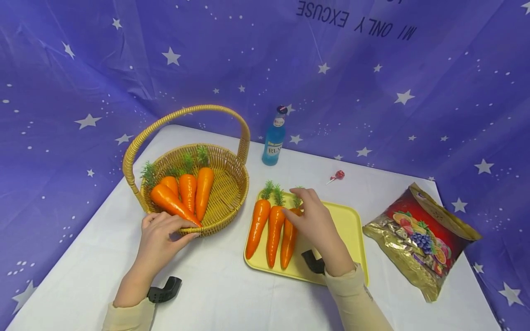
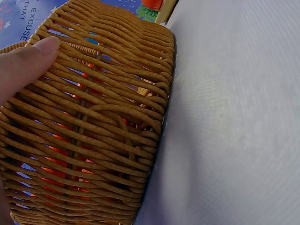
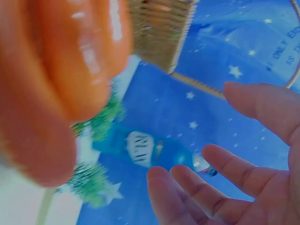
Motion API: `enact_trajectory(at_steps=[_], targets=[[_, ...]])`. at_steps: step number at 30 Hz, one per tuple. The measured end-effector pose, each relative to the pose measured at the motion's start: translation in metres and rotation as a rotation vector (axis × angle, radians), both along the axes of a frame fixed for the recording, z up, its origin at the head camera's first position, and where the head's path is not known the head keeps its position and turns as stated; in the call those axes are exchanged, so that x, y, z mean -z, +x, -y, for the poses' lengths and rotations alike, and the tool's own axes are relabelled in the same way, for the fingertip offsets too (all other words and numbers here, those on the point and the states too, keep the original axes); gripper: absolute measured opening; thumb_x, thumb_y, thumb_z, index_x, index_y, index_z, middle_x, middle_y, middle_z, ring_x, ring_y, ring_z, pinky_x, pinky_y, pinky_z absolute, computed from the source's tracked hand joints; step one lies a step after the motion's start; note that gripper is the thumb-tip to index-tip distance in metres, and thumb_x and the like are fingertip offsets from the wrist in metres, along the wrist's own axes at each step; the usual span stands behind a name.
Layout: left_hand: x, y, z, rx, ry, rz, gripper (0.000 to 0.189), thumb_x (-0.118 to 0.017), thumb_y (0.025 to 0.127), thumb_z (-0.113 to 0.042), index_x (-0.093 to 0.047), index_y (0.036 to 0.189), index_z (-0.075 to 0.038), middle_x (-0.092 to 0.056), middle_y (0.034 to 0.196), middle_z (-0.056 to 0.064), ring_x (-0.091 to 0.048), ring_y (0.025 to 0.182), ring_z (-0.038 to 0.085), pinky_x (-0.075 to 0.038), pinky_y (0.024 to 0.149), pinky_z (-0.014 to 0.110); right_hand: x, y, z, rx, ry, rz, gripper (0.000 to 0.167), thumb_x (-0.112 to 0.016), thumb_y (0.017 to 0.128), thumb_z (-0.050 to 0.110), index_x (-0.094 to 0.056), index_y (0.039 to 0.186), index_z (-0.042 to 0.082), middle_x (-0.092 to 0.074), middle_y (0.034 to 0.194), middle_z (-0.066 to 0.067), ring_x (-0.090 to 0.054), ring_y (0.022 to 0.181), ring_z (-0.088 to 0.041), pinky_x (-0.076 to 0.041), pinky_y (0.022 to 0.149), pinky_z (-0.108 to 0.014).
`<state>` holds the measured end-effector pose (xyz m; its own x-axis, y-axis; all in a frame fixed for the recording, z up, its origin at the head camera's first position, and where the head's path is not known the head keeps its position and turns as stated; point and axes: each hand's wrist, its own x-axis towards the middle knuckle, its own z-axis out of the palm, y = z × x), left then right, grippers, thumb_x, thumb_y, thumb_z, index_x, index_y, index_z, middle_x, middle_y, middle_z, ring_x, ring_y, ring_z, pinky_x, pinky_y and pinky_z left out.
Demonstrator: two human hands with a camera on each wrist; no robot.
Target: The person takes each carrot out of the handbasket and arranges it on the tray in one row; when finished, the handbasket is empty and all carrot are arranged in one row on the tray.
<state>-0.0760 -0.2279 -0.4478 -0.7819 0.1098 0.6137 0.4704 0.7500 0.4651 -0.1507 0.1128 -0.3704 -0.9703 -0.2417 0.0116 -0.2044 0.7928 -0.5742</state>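
Orange, glossy carrot [image 1: 288, 243], rightmost of three lying on the yellow tray [image 1: 345, 225], under the right hand [image 1: 312, 218]. Long axis runs from the tray's far edge toward its near edge, slightly aslant; leafy crown points to the far side, tapered tip to the near side and a little left. Its two neighbours [image 1: 273, 234] lie alongside, tufts pointing the same way.

Right hand, from where I stand: fingers spread, thumb apart, nothing grasped; whether a fingertip brushes the carrot, I cannot tell. Left of the tray, the left hand [image 1: 163, 236] grips the near rim of the wicker basket [image 1: 227, 188], fingers hooked over it, thumb against the outer wall.

Step in hand, my judgement: reaching for that carrot; four other carrots [image 1: 204, 188] lie in the basket. Next move would seem to call for thumb and fingers closing round the thick end, clear of the neighbour, basket held steady.

Further out: blue bottle [image 1: 273, 142] upright beyond the tray's far left corner; lollipop [image 1: 339, 174] beyond its far edge; red-and-gold bag [image 1: 422, 239] to its right; purple starry cloth [image 1: 248, 55] behind everything
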Motion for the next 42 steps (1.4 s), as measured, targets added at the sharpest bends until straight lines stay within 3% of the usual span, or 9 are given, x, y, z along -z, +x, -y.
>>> enact_trajectory(at_steps=[11,22,32,37,42], targets=[[-0.001,0.0,0.0,0.001,-0.001,-0.001,0.03,-0.09,0.06,-0.018,-0.075,0.085,-0.022,-0.064,0.075,-0.013,-0.038,0.068,0.006,-0.024,0.082,0.045,-0.027,-0.008,0.032,-0.074,-0.017,-0.04,0.055,-0.071,0.088,0.035,-0.051,0.136,0.017,-0.051,0.126,-0.004,-0.057,0.1,-0.022,-0.052,0.078,-0.039],[0.001,0.0,0.002,0.015,0.008,0.003,0.025,-0.087,0.063,-0.023,-0.075,0.085,-0.024,-0.063,0.075,-0.013,-0.035,0.068,0.005,-0.024,0.083,0.046,-0.037,-0.027,0.078,-0.22,0.021,-0.094,0.055,-0.07,0.088,0.036,-0.05,0.136,0.017,-0.051,0.125,-0.003,-0.057,0.094,-0.017,-0.05,0.077,-0.034],[-0.001,-0.001,0.002,0.021,0.004,0.003,0.027,-0.088,0.062,-0.021,-0.075,0.086,-0.026,-0.065,0.076,-0.013,-0.037,0.069,0.006,-0.024,0.083,0.046,-0.041,-0.052,0.129,-0.339,0.057,-0.044,0.056,-0.067,0.091,0.035,-0.048,0.139,0.014,-0.051,0.127,-0.006,-0.055,0.092,-0.017,-0.048,0.081,-0.033],[0.002,-0.002,0.003,0.032,0.013,0.001,0.02,-0.078,0.076,-0.042,-0.075,0.086,-0.026,-0.066,0.077,-0.013,-0.036,0.069,0.005,-0.024,0.083,0.045,-0.038,-0.067,0.154,-0.349,0.111,-0.006,0.056,-0.066,0.091,0.036,-0.048,0.14,0.016,-0.05,0.13,-0.006,-0.057,0.105,-0.021,-0.047,0.089,-0.037],[0.004,-0.002,0.003,0.03,0.021,-0.006,0.035,-0.063,0.084,-0.057,-0.075,0.086,-0.024,-0.066,0.077,-0.012,-0.036,0.069,0.005,-0.025,0.083,0.046,-0.031,-0.08,0.172,-0.361,0.146,0.015,0.057,-0.066,0.091,0.036,-0.048,0.141,0.016,-0.049,0.136,-0.007,-0.056,0.111,-0.021,-0.047,0.091,-0.038]])
